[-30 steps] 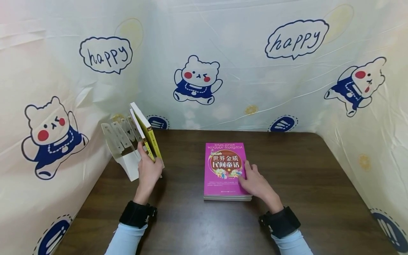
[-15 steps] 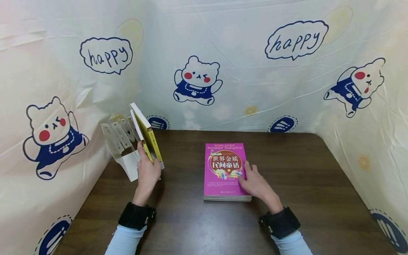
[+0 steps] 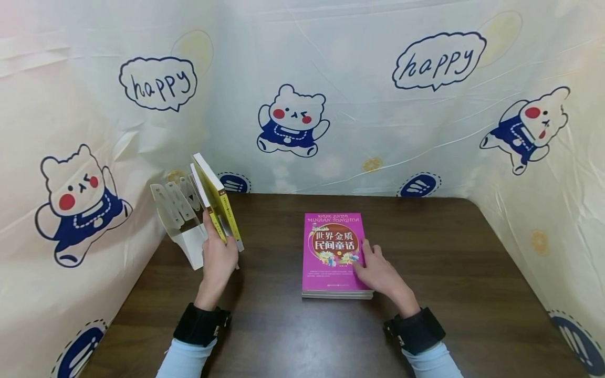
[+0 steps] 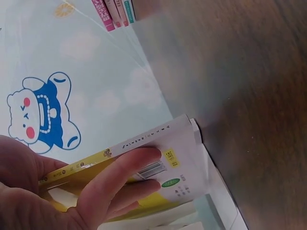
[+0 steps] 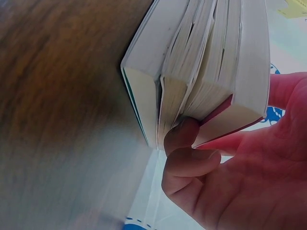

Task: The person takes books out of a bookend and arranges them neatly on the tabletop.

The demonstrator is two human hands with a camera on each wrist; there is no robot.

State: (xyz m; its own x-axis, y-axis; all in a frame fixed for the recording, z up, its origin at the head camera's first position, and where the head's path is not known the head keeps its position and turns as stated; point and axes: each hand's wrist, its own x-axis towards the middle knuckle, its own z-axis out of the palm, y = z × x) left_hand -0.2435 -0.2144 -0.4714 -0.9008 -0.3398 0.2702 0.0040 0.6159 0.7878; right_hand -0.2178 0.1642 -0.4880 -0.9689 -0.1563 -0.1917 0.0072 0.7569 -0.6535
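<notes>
My left hand (image 3: 219,260) pinches a slim yellow-and-white book (image 3: 210,212) at the left of the table. In the left wrist view, several fingers lie across that book's back cover (image 4: 175,179), beside its barcode. A second yellow-spined book (image 3: 226,212) stands tilted just to its right. Both lean at the right end of a white book rack (image 3: 191,247) with upright dividers. My right hand (image 3: 380,270) grips the right side of a stack topped by a pink book (image 3: 333,281), thumb on the cover. In the right wrist view, curled fingers touch the stack's page edges (image 5: 184,91).
The dark wooden table (image 3: 283,336) reaches back to a pale cloth backdrop (image 3: 359,131) printed with bears and "happy" bubbles. This cloth also rises along the left and right sides, close behind the rack.
The book in my left hand has shifted slightly left, widening the gap to the second yellow-spined book. My left hand has moved a little left with it. My right hand and the stack stay put.
</notes>
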